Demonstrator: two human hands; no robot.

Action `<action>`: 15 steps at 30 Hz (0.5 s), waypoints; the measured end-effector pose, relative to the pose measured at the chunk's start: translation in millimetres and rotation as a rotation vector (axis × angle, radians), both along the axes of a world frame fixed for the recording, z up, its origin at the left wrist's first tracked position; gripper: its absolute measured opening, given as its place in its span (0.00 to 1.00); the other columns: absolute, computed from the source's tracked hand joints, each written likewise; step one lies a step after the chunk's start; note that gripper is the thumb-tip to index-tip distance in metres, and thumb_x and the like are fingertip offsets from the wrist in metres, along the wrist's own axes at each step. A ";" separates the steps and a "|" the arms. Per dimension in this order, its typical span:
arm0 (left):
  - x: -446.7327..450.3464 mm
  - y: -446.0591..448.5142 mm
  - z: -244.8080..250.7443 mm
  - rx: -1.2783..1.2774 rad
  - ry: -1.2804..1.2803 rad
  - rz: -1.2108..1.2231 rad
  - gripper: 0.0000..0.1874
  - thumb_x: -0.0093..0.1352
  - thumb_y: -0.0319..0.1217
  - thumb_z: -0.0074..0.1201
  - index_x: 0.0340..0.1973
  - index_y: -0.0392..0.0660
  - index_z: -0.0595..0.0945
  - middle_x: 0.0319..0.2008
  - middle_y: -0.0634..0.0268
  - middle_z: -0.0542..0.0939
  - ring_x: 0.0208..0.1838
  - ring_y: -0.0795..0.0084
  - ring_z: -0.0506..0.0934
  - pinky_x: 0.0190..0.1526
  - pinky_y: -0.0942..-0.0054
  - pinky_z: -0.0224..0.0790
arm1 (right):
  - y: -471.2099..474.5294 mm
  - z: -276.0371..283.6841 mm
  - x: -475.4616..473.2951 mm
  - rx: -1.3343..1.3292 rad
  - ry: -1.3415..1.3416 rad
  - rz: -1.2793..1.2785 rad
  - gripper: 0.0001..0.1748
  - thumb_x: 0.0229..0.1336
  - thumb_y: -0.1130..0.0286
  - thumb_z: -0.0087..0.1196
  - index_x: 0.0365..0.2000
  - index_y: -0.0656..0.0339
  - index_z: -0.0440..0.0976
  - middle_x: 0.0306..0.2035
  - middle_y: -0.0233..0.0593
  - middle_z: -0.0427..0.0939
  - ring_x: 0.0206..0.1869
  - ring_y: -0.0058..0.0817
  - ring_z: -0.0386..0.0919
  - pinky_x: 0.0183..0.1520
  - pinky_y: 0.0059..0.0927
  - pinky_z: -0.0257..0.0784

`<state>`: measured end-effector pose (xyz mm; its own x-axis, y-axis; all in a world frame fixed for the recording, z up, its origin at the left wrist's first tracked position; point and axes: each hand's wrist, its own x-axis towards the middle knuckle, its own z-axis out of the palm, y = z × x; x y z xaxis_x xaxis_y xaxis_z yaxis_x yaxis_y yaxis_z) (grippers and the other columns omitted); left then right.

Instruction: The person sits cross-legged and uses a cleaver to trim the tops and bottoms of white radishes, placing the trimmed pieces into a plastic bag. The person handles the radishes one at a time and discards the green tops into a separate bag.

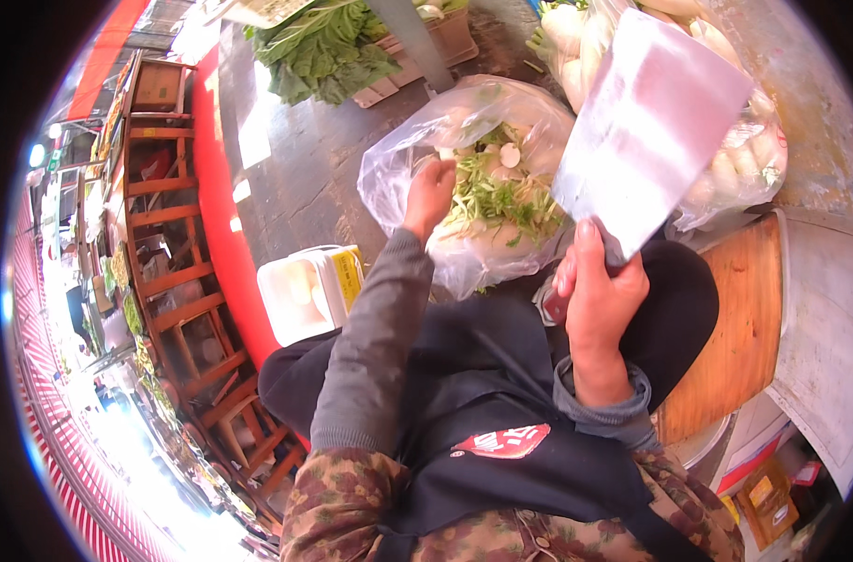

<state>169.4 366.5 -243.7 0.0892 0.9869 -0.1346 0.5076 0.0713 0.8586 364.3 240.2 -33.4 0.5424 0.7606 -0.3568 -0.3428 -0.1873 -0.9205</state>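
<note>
My right hand [602, 295] grips a broad metal cleaver [655, 126] by its handle, the wide blade raised and pointing away from me. My left hand [432, 193] is at the left side of an open clear plastic bag [398, 158], its fingers curled; whether it pinches the film or a vegetable is not plain. Inside the bag lie white radishes [483, 239] with cut ends and loose green leaf trimmings [507, 200]. Another clear bag filled with white radishes [739, 165] stands to the right, partly behind the blade.
A white plastic tub [296, 298] stands left of my knees. Leafy greens [328, 53] and a crate [398, 67] are beyond the bag, beside a metal post [412, 42]. On my right is a wooden board [739, 309]; a wooden rack [181, 281] stands far left.
</note>
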 end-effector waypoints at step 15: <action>19.5 128.2 -37.4 0.118 0.690 -0.381 0.20 0.65 0.40 0.58 0.50 0.44 0.81 0.38 0.50 0.83 0.42 0.48 0.81 0.45 0.56 0.74 | 3.4 2.8 6.3 0.018 0.153 -0.018 0.04 0.66 0.77 0.54 0.39 0.68 0.72 0.21 0.31 0.73 0.16 0.13 0.67 0.18 0.20 0.63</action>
<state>188.9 494.7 -281.1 0.3579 0.9164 -0.1791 0.8985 -0.2859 0.3331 370.5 243.6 -30.5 0.4964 0.7585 -0.4223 -0.4821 -0.1637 -0.8607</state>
